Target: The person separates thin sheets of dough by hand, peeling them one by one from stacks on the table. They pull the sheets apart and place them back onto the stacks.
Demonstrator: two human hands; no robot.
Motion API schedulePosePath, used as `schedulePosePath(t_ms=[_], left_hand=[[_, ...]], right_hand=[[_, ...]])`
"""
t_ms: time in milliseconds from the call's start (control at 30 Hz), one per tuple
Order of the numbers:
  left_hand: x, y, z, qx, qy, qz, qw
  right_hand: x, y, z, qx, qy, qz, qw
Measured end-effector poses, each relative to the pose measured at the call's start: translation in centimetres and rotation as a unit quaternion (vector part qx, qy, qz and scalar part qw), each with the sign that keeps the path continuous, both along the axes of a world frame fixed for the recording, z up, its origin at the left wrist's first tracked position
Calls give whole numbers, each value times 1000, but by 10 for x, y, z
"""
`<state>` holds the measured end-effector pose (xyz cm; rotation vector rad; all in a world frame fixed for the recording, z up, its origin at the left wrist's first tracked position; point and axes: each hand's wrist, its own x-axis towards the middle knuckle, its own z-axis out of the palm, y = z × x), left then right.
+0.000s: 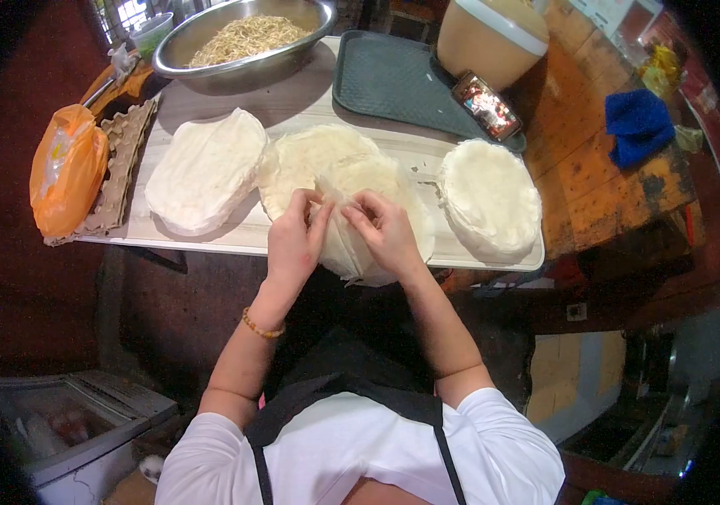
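1. The left hand (pixel 292 240) and right hand (pixel 389 231) both pinch the thin wrapper (pixel 345 248) atop the middle stack (pixel 318 160), at the near tabletop (pixel 246 234) edge
2. Best peeled slowly, with fingertips close together, so it doesn't tear

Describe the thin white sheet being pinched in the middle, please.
The wrapper is a thin, pale, slightly see-through round sheet, like soft dough. It is partly lifted and creased, its lower edge hanging over the front rim of the white board. The left hand and right hand each pinch its upper edge. Behind it lies a stack of similar sheets, touching it.
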<state>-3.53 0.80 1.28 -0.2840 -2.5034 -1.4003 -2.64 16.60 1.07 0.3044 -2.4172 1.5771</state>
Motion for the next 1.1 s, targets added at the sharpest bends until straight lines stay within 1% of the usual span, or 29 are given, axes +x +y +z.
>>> schedulePosePath(t_ms=[67,167,300,367,500,567,700,767,800,867,900,967,1000,1067,1100], left_hand=[[-5,2,-15,70,63,-36,995],[-3,3,-12,81,61,-30,994],[-1,-1,-8,72,36,-9,997],[-4,-2,-13,68,96,-1,993],[-8,-9,-17,82,79,20,993],[-9,-11,-18,90,75,34,993],[-11,-15,-16,78,103,52,990],[-8,-17,-11,84,47,56,994],[-8,-18,-10,83,47,56,994],[-8,-19,-8,62,55,33,996],[-9,-20,-7,62,55,33,996],[-9,-24,-4,153,23,-85,984],[-8,-26,-3,154,23,-86,984],[-5,-29,-1,208,-96,-181,957],[-3,-28,-1,207,-95,-181,957]], right_hand=[[-1,-1,-5,-50,-16,-19,998],[2,-6,2,-19,-23,-35,999],[-1,-8,2,-49,-17,-51,997],[-2,-5,4,-55,-28,-74,995],[-5,8,5,-80,-29,-112,990],[-8,18,5,-27,-21,-137,990],[-11,29,2,-41,7,-156,987],[-14,34,-4,-62,3,-173,983],[-12,36,-1,-62,3,-173,983],[-8,39,5,0,-29,-138,990],[-9,41,2,0,-29,-139,990],[-13,45,-6,-17,-12,-75,997],[-15,43,-1,-16,-12,-75,997],[-21,37,10,67,123,9,990],[-20,32,18,66,124,8,990]])
